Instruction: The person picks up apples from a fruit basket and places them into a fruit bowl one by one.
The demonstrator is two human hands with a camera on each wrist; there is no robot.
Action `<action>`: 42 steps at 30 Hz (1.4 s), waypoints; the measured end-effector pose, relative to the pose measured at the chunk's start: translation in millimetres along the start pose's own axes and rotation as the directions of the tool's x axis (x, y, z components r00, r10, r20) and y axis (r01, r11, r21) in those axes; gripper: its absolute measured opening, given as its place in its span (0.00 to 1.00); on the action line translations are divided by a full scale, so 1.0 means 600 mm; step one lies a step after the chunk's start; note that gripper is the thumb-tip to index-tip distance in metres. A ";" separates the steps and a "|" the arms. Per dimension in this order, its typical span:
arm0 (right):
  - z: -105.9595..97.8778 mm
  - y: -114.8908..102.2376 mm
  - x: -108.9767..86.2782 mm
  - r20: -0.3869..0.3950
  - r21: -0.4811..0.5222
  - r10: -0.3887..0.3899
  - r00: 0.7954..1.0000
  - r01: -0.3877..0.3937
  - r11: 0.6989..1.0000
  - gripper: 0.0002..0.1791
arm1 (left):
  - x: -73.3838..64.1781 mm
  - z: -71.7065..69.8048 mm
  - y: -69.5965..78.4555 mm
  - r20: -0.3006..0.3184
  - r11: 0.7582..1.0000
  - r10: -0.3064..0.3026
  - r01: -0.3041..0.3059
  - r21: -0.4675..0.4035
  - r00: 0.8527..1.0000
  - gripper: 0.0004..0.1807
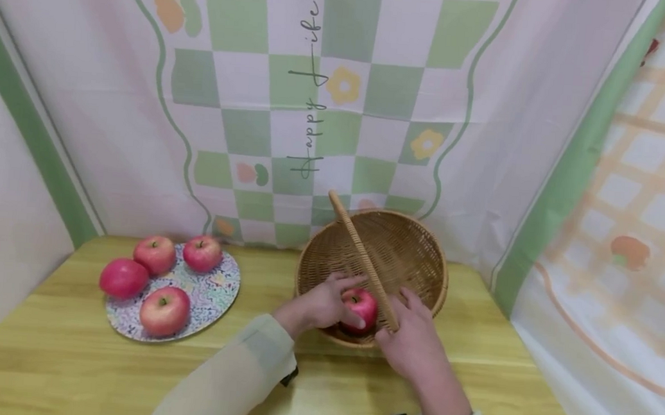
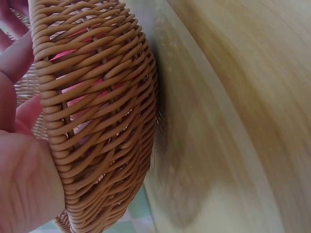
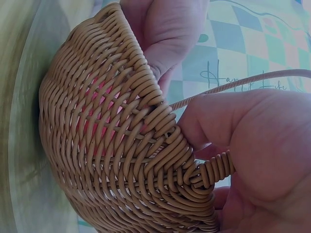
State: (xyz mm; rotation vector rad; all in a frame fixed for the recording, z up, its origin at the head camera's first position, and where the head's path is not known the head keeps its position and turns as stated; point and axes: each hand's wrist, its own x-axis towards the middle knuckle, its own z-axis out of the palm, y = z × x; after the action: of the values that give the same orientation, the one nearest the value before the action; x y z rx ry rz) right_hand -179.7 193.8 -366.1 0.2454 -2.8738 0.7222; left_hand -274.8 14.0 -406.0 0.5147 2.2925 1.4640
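Observation:
A round wicker basket (image 1: 422, 252) stands on the table, its opening tilted toward me and its thin handle (image 1: 359, 241) slanting across it. Inside, near the front rim, is a red apple (image 1: 365, 306). My left hand (image 1: 326, 302) reaches over the rim and holds this apple, thumb across its front and fingers behind. With my right hand (image 1: 413, 335) I grip the lower end of the handle where it joins the rim. The right wrist view shows the handle base (image 3: 218, 169) running into that hand, and the apple's red shows through the weave.
On the left, a speckled round plate (image 1: 222, 296) bears several red apples (image 1: 165, 311), one of them at its left edge. A checkered cloth (image 1: 295, 83) hangs behind the wooden table (image 1: 251, 382), and another cloth (image 1: 624, 253) hangs at the right.

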 end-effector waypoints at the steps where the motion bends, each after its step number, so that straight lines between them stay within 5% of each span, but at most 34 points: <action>1: 0.001 -0.001 0.001 -0.001 0.003 -0.005 1.000 0.005 1.000 0.33 | 0.000 -0.001 -0.001 -0.003 1.000 -0.002 0.002 0.011 1.000 0.49; 13: -0.003 0.000 0.004 0.031 0.012 0.014 0.999 -0.015 1.000 0.34 | 0.011 0.007 0.005 -0.050 0.989 -0.036 0.043 0.144 0.998 0.47; 26: 0.001 0.007 0.001 0.002 -0.003 0.007 1.000 -0.007 1.000 0.34 | 0.027 0.025 0.000 -0.054 0.990 0.008 0.000 0.140 0.998 0.47; 42: 0.002 0.000 -0.002 -0.003 -0.006 0.031 1.000 -0.031 0.999 0.36 | 0.031 0.015 -0.010 0.044 0.991 -0.009 0.014 -0.130 0.999 0.42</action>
State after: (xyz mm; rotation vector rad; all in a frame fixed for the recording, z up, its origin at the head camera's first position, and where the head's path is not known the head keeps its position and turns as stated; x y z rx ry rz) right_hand -178.5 193.3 -367.1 0.1989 -2.8830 0.7183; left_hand -286.8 27.7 -417.2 0.4895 2.1460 1.5687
